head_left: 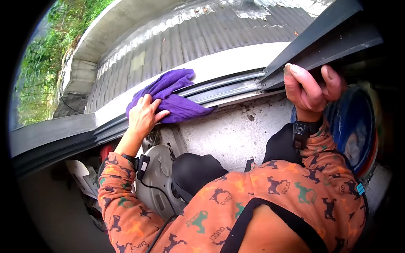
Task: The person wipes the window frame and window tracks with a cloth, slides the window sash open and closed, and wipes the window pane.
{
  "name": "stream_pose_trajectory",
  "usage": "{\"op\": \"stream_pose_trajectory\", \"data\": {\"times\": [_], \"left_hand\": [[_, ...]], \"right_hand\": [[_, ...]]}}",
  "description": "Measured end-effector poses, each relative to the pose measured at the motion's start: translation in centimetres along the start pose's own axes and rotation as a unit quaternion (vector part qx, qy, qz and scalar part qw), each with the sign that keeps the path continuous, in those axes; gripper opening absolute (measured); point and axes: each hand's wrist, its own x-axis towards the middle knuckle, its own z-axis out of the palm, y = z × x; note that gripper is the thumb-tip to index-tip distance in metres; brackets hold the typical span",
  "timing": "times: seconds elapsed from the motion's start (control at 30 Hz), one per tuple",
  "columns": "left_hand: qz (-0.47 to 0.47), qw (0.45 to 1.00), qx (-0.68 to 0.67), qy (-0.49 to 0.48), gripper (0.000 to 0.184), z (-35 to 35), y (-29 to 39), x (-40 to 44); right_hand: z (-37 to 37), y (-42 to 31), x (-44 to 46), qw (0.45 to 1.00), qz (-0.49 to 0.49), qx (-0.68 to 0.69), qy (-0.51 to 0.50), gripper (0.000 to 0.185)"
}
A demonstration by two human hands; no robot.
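A crumpled purple cloth (177, 99) lies across the metal window track (230, 86) and spills onto the pale outer ledge. My left hand (143, 114) presses down on the cloth's near left side, its fingers bent into the fabric. Over by the dark window frame (312, 38) on the right, my right hand (311, 86) is raised with fingers half curled and apart. No object shows in it. Whether its fingertips touch the frame I cannot tell.
Outside, a corrugated roof (190, 38) runs below the ledge, with green plants (44, 71) at far left. A white wall (236, 130) stands under the track. A blue plastic tub (352, 122) sits at right; a grey plastic object (156, 168) is by my left knee.
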Motion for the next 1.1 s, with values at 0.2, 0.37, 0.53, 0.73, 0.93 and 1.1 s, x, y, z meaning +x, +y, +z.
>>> {"op": "stream_pose_trajectory", "data": {"times": [0.2,0.37,0.53,0.73,0.93,1.1], "left_hand": [[-0.112,0.993,0.022,0.007,0.039,0.7,-7.8,-7.4],[-0.183,0.978,0.079,-0.061,0.032,0.1,-11.6,-9.9],[-0.248,0.961,0.070,-0.099,0.019,0.7,-14.8,-10.8],[-0.217,0.940,-0.223,0.138,0.013,-6.4,-10.6,-7.9],[-0.030,0.960,-0.219,0.174,0.021,-2.9,0.1,-1.3],[-0.026,0.993,-0.100,0.049,0.053,1.0,0.2,-1.5]], "right_hand": [[0.0,-0.2,0.6,1.000,0.009,0.009,0.018,0.018],[-0.6,0.0,-0.6,1.000,0.015,0.022,-0.014,0.015],[-0.7,0.2,-0.8,0.999,0.014,0.017,-0.041,0.017],[-0.8,0.0,-0.7,0.999,0.029,0.004,-0.043,0.021],[-0.5,0.2,-0.8,0.998,0.051,-0.012,-0.018,0.021],[-0.7,0.5,-1.5,0.998,0.039,-0.027,-0.032,0.023]]}}
